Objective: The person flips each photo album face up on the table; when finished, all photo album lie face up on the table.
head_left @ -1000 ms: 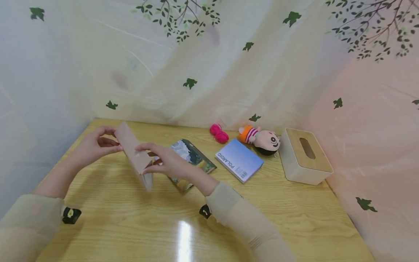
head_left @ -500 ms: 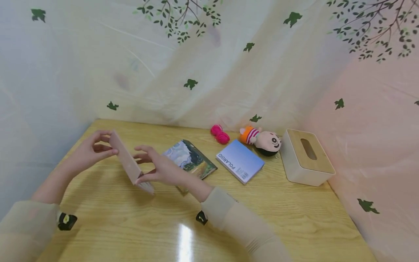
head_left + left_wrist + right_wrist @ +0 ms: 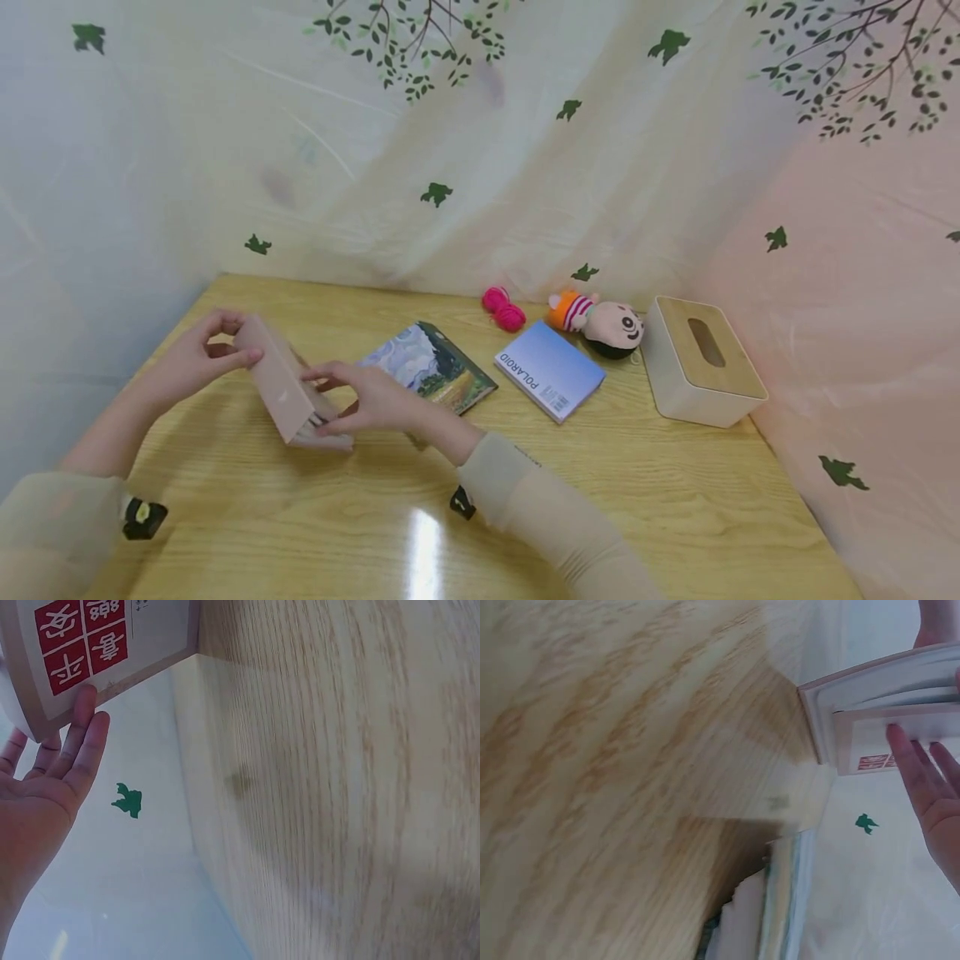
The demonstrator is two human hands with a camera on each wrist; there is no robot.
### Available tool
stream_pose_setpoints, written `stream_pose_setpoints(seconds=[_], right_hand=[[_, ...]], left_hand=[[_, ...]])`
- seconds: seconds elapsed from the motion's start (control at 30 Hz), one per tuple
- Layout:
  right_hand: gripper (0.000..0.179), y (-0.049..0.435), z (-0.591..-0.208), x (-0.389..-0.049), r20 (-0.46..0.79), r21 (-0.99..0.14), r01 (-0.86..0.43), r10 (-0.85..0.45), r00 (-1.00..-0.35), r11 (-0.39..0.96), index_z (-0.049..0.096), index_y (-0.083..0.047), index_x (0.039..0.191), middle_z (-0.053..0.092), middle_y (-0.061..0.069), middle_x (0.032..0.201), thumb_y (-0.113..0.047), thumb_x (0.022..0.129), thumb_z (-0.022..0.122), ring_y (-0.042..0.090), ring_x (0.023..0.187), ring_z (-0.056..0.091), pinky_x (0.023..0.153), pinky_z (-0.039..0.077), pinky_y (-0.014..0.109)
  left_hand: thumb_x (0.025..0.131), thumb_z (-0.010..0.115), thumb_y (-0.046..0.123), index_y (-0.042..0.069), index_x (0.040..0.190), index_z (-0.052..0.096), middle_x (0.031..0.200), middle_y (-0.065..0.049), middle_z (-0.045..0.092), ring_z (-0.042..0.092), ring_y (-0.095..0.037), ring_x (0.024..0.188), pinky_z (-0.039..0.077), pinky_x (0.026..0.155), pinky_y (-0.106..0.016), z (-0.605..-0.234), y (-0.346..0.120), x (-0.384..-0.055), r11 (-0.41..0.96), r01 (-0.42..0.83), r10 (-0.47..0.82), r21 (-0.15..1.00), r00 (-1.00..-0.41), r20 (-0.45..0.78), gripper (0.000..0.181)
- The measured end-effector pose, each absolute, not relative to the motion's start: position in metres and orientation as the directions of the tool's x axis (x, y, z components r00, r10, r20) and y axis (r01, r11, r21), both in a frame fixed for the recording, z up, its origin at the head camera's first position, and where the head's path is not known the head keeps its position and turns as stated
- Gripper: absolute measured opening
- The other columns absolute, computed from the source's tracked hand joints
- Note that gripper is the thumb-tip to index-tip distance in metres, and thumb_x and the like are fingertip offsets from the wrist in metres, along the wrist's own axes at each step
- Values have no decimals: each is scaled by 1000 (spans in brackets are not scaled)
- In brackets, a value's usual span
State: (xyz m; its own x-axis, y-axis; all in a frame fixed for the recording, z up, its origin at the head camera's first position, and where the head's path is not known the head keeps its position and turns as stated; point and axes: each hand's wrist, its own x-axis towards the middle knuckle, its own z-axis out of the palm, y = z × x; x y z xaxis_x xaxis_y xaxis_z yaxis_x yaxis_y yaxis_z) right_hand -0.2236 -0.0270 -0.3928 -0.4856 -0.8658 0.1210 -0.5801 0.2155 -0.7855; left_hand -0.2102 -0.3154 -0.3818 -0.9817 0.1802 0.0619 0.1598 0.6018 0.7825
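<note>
In the head view a pale pink book [image 3: 276, 385] stands tilted over the left part of the table, spine up and covers spread below. My left hand [image 3: 197, 360] pinches its upper left end between thumb and fingers. At the lower right end, my right hand [image 3: 375, 402] holds it, thumb by the inner leaves and fingers on the far cover. The left wrist view shows red squares with white characters on one cover [image 3: 154, 656]. In the right wrist view, thin leaves [image 3: 911, 697] show between the covers, with the right fingers [image 3: 915, 772] on the outer cover.
Right of the hands lies a book with a painted landscape cover [image 3: 442, 367], partly behind the right wrist. Beyond it are a blue POLAROID box [image 3: 549, 371], pink yarn [image 3: 504, 308], a plush doll [image 3: 600, 321] and a tissue box [image 3: 701, 362]. A patterned curtain [image 3: 360, 200] hangs behind.
The pink book has moved left and down toward the table, and its covers have spread. Both hands have moved with it; the right hand has shifted its fingers on it.
</note>
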Motion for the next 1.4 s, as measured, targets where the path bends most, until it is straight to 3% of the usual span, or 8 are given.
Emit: stream_pose_setpoints(seconds=[0.2, 0.5, 0.7, 0.9, 1.1, 1.4], right_hand=[[76, -23, -404, -228, 40, -715, -638, -894, -446, 286, 34, -19, 145, 42, -1, 143, -21, 81, 75, 7, 118, 51, 79, 51, 13], [72, -20, -416, -234, -41, -632, -683, -895, -443, 367, 38, -19, 143, 45, -1, 142, -27, 82, 75, 11, 113, 56, 92, 44, 15], [74, -18, -419, -236, -69, -600, -691, -887, -456, 402, 39, -22, 142, 42, -3, 146, -30, 79, 77, 12, 110, 57, 92, 43, 15], [71, -17, -421, -239, -76, -559, -707, -875, -478, 434, 45, -21, 139, 47, -3, 141, -32, 78, 78, 11, 108, 57, 90, 42, 14], [63, -15, -423, -244, -47, -471, -775, -890, -454, 421, 51, -16, 132, 53, -2, 132, -33, 78, 77, 8, 112, 51, 95, 38, 13], [59, -11, -424, -248, -21, -404, -822, -903, -430, 401, 55, -15, 129, 50, 0, 138, -34, 77, 77, 9, 126, 44, 104, 30, 14]], left_hand=[[95, 56, 32, 2, 124, 37, 130, -17, 39, 54, -10, 103, 54, 75, -28, -384, -320, -210, 623, 109, 154, 775, -988, 15, 45], [97, 53, 31, -1, 121, 40, 123, -17, 45, 52, 11, 89, 55, 74, -29, -387, -327, -207, 618, 108, 173, 779, -985, 0, 42], [96, 55, 30, 2, 124, 43, 119, -17, 48, 55, 5, 88, 53, 73, -30, -389, -333, -206, 650, 102, 182, 753, -983, -24, 42], [94, 58, 30, 3, 134, 39, 121, -22, 50, 54, 2, 92, 51, 73, -24, -387, -335, -204, 669, 119, 209, 733, -977, -32, 52], [94, 58, 34, 9, 136, 38, 127, -19, 49, 51, 2, 98, 50, 77, -27, -395, -339, -204, 662, 118, 248, 741, -966, -68, 53], [93, 60, 34, 12, 136, 41, 131, -14, 48, 49, 6, 101, 51, 77, -27, -406, -341, -203, 639, 119, 271, 760, -959, -77, 51]])
